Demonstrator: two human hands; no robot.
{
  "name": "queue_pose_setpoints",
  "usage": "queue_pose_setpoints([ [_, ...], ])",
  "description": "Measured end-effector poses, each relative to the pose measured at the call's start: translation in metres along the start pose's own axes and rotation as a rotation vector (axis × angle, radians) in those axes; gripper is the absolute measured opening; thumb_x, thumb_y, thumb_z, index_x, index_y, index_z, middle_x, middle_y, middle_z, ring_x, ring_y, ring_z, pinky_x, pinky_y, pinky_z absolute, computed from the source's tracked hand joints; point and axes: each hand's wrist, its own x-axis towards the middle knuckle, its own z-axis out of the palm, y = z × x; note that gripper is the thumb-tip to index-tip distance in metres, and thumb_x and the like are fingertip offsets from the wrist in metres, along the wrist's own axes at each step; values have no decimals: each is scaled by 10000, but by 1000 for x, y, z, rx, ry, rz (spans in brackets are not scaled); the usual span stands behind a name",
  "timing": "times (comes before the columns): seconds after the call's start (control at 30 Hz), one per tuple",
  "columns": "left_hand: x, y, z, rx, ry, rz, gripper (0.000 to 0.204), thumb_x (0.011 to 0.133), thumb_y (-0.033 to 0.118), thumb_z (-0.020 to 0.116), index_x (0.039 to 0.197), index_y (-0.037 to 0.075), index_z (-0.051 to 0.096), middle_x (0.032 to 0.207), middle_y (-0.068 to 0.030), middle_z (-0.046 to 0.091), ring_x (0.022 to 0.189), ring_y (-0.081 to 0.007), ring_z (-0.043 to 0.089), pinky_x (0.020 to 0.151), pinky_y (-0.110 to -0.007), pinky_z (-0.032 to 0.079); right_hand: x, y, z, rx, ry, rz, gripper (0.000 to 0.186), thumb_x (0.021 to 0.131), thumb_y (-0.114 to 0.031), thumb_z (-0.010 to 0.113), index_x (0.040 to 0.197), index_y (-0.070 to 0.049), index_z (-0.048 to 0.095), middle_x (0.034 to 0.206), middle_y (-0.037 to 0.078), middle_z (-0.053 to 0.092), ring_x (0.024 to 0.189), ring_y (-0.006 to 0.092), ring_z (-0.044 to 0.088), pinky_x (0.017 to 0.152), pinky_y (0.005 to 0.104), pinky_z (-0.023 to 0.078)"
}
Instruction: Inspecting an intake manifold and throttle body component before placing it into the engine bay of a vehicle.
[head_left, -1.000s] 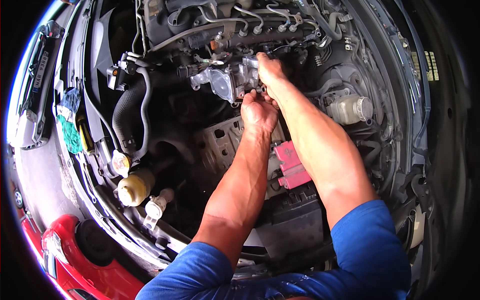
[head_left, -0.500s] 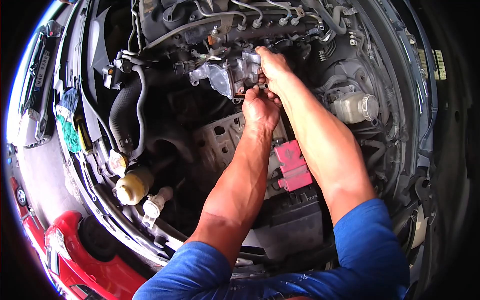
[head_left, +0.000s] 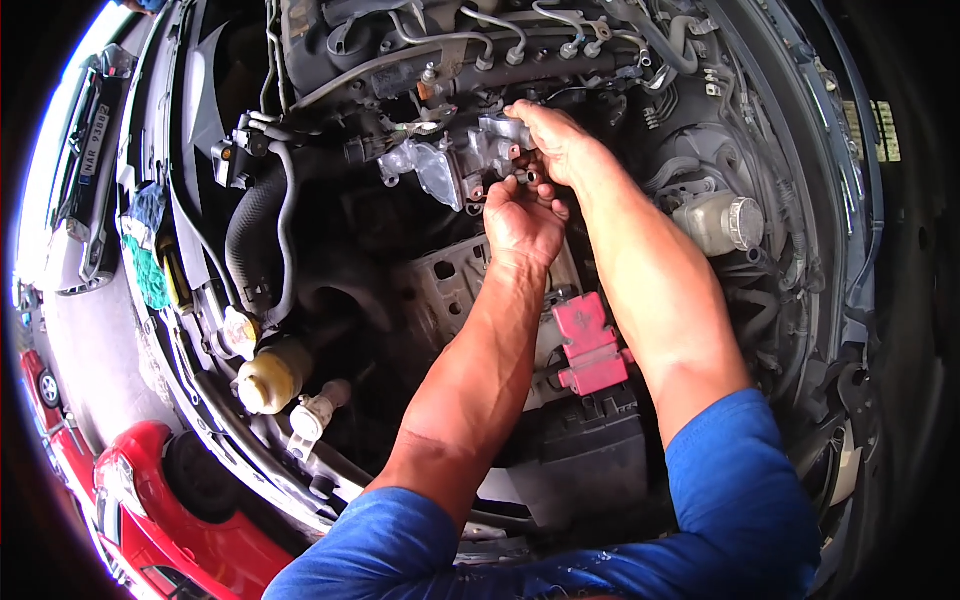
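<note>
A silver cast-metal valve housing (head_left: 432, 172), with a rounded cover and bolt holes, is at the back of the engine bay, below the fuel rail. My left hand (head_left: 522, 228) is closed at its lower right corner, thumb up and fingers curled around a small part there. From the right, my right hand (head_left: 560, 142) grips the housing's right end, its thumb side along the top and its other fingers bent underneath. The fingertips of both hands nearly meet and partly hide each other. Whatever small piece lies between them cannot be made out.
Metal fuel lines (head_left: 515, 40) run across the back. A black hose (head_left: 262, 225) curves down at left, near a yellowed reservoir (head_left: 270, 375). A red terminal cover (head_left: 590, 345) and the bare battery tray (head_left: 440, 275) lie beneath my forearms. At right stands a white fluid reservoir (head_left: 722, 222).
The housing has turned slightly, and more of its right side with the bolt holes shows. My right hand has shifted a little to the right. The view has moved slightly.
</note>
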Motion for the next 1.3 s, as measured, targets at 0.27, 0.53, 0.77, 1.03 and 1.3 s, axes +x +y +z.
queue_pose_setpoints([
  [0.27, 1, 4, -3, 129, 121, 50, 157, 918, 320, 595, 912, 163, 603, 770, 66, 578, 673, -97, 514, 656, -313, 397, -4, 8, 15, -73, 184, -44, 324, 919, -369, 571, 865, -57, 635, 643, 48, 543, 518, 165, 489, 411, 338, 332],
  [0.53, 4, -4, 6, 103, 194, 39, 100, 890, 254, 630, 871, 170, 579, 693, 62, 513, 621, -106, 468, 606, -289, 376, -4, 4, 23, -228, 426, -145, 466, 904, -420, 562, 776, 20, 648, 650, 110, 634, 533, 211, 590, 468, 379, 447],
  [0.77, 7, -4, 0, 154, 195, 24, 93, 886, 257, 634, 889, 170, 602, 687, 65, 507, 619, -105, 460, 609, -285, 375, -3, 2, 24, -212, 454, -171, 491, 907, -420, 569, 770, 41, 672, 623, 120, 664, 490, 188, 595, 468, 357, 466],
  [1.03, 5, -6, -6, 201, 172, 69, 152, 880, 305, 650, 969, 185, 622, 734, 57, 498, 657, -113, 448, 635, -290, 371, -5, -2, 25, -193, 427, -161, 478, 914, -403, 574, 730, 32, 647, 606, 111, 647, 452, 165, 558, 416, 332, 424],
  [1.3, 3, -1, -11, 161, 155, 40, 174, 864, 317, 672, 881, 177, 572, 735, 50, 500, 654, -128, 456, 657, -305, 383, 16, 6, 31, -150, 470, -143, 491, 919, -420, 561, 761, 38, 641, 655, 113, 654, 474, 184, 577, 430, 324, 461],
])
